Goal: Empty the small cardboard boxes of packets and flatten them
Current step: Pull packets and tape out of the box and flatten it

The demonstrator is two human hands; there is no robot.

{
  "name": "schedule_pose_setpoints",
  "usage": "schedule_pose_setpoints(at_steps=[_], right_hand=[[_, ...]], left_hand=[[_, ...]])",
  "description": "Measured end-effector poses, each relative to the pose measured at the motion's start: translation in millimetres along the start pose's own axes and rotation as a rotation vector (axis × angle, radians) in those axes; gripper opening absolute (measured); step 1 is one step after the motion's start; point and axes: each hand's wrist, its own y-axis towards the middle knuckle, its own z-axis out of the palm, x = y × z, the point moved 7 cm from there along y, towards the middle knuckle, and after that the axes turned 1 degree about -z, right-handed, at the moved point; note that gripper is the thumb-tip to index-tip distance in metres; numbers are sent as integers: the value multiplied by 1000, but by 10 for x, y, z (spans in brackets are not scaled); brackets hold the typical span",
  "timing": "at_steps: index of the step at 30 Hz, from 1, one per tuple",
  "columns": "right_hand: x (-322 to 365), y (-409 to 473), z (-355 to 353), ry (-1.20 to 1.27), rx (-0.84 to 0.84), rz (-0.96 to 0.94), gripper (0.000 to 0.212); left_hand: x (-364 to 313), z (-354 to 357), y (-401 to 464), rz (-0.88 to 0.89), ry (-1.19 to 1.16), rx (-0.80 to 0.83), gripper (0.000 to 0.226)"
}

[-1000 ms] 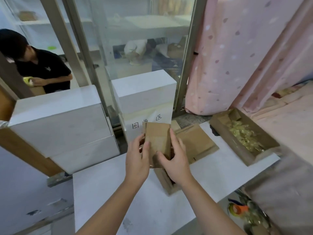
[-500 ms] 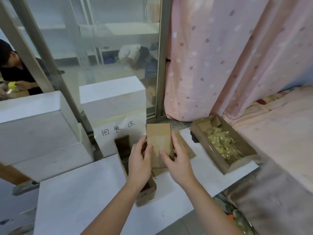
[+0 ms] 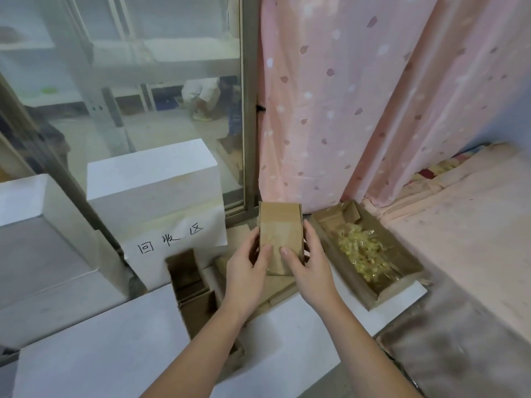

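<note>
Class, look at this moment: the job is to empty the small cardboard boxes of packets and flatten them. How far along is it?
Done: yellowish packets already lie in the open tray box on the right, and flat cardboard lies under the hands. In hand: the left hand and right hand grip one small box, not yet flat. Left: the open carton on the left seems to hold more small boxes; how many is unclear.
</note>
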Motion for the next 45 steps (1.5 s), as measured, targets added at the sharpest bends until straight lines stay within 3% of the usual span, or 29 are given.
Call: schedule_pose_setpoints(at_steps=[5, 8, 13, 16, 19, 23, 28, 33, 37, 42, 45], right_hand=[[-125, 225, -185, 81, 30, -16, 62], [-207, 365, -320, 125, 157, 4, 65], [-322, 635, -592, 73, 446, -44, 99], [-417, 731, -692, -19, 478, -90, 121], [-494, 774, -745, -35, 476, -101, 127], [-522, 815, -794, 51, 517, -46, 122], [-411, 859, -871, 119, 499, -44, 99], [-298, 808, -839, 107, 502, -55, 88], [-243, 705, -823, 84, 579, -66, 91], [-214, 594, -813, 42, 619, -128, 109], [-197, 543, -831, 47, 591, -131, 103]], left_hand=[[40, 287, 127, -34, 81, -29, 51], [66, 472, 201, -76, 98, -134, 50], [77, 789, 321, -142, 140, -219, 44], [18, 972, 290, -155, 85, -208, 43], [-95, 1080, 199, -135, 5, -185, 45], [-185, 1093, 67, -110, -18, -104, 56], [-481, 1184, -95, 14, 104, 40, 71], [-425, 1012, -134, 68, 269, -74, 79], [-305, 912, -210, 2, 154, -117, 61], [-344, 850, -240, -17, 92, -267, 46], [-379, 843, -242, -12, 83, -354, 40]])
